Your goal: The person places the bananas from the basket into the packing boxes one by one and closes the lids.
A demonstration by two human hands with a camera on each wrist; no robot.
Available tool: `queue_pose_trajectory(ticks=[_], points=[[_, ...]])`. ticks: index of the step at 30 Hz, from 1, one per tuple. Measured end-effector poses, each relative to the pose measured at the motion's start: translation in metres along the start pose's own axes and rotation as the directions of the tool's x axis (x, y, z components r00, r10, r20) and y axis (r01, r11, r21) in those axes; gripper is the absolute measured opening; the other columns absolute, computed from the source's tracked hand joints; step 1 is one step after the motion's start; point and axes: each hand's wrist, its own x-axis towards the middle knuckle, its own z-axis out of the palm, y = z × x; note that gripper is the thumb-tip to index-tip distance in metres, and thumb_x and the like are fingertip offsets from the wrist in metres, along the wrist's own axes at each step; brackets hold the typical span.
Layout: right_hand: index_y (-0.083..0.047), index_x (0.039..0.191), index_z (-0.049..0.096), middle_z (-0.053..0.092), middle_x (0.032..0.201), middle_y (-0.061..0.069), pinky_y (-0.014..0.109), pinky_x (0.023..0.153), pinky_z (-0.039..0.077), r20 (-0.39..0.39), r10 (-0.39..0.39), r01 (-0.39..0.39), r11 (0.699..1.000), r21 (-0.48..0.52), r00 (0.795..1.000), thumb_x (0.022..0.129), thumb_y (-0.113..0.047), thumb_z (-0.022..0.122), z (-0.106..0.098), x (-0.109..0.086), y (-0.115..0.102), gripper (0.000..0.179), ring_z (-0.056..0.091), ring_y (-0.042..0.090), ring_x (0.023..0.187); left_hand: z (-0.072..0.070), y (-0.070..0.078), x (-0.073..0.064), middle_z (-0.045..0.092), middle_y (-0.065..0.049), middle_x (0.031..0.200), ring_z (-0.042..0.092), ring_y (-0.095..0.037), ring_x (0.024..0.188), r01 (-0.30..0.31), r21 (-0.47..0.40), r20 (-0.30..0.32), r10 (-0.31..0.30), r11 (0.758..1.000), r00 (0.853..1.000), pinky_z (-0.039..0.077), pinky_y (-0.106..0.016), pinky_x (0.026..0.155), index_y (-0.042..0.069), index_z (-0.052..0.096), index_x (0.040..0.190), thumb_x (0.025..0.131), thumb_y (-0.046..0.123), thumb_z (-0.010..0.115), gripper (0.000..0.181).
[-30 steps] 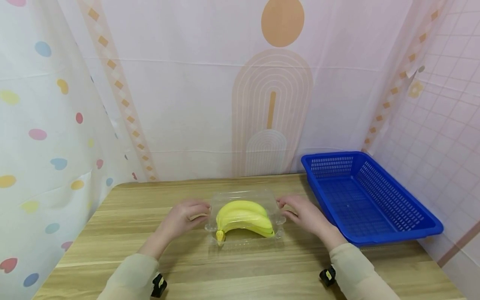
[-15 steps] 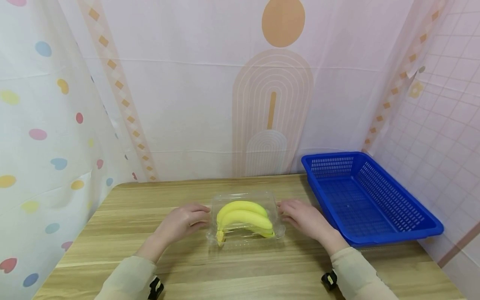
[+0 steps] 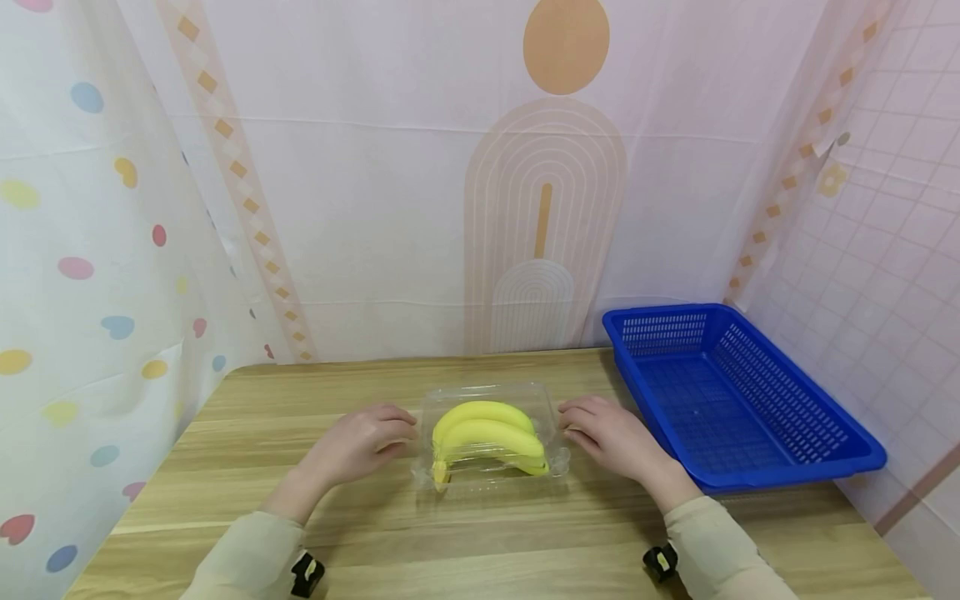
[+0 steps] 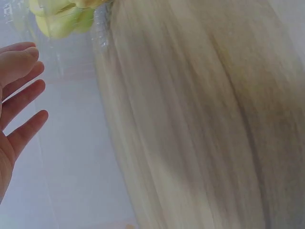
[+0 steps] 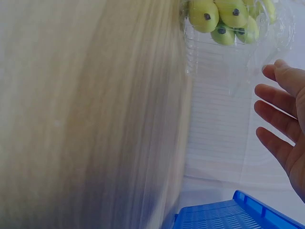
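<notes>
A bunch of yellow bananas (image 3: 487, 437) lies inside a clear plastic clamshell box (image 3: 491, 490) in the middle of the table, its lid down over the fruit. My left hand (image 3: 360, 446) hovers just left of the box, fingers loosely bent, holding nothing. On the other side my right hand (image 3: 609, 435) is just off the box's right edge, also with nothing in it. The left wrist view shows the fingers (image 4: 26, 100) spread apart below the box. In the right wrist view, blunt dark banana tips (image 5: 221, 28) show through the plastic beside separated fingers (image 5: 279, 117).
A blue plastic basket (image 3: 750, 479) with slotted walls stands at the right of the wooden table (image 3: 480, 558), close to the right forearm. Patterned curtains (image 3: 375, 208) hang behind and along both sides.
The clear lid has settled lower over the bananas. Both hands have moved slightly outward from the box's sides. The basket has stayed put.
</notes>
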Motion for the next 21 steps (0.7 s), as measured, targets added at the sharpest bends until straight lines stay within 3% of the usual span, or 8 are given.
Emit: queue_pose_trajectory(ticks=[13,21], points=[[-0.016,0.097,0.071,0.068,0.113,0.004,0.041,0.095,0.052,0.001,0.126,-0.126,0.990,0.058,0.992,0.089,-0.015,0.075,-0.004,-0.002,-0.006,0.008,0.061,0.023,0.110,-0.009,0.008,-0.001,0.071,-0.001,0.100,0.066,-0.021,0.094,0.128,-0.034,0.013,-0.127,0.991,0.992,0.058,-0.039,0.080,0.010,0.074,0.096,0.073,0.001,0.084,0.027],[-0.015,0.094,0.070,0.069,0.109,0.003,0.043,0.091,0.053,-0.079,0.190,-0.175,0.971,0.164,0.979,0.088,-0.009,0.076,-0.004,-0.004,-0.010,0.011,0.062,0.023,0.107,-0.012,0.022,0.000,0.071,-0.001,0.103,0.066,-0.022,0.096,0.250,-0.032,-0.017,-0.251,0.968,0.968,0.058,-0.041,0.082,0.010,0.074,0.103,0.076,0.006,0.083,0.028]])
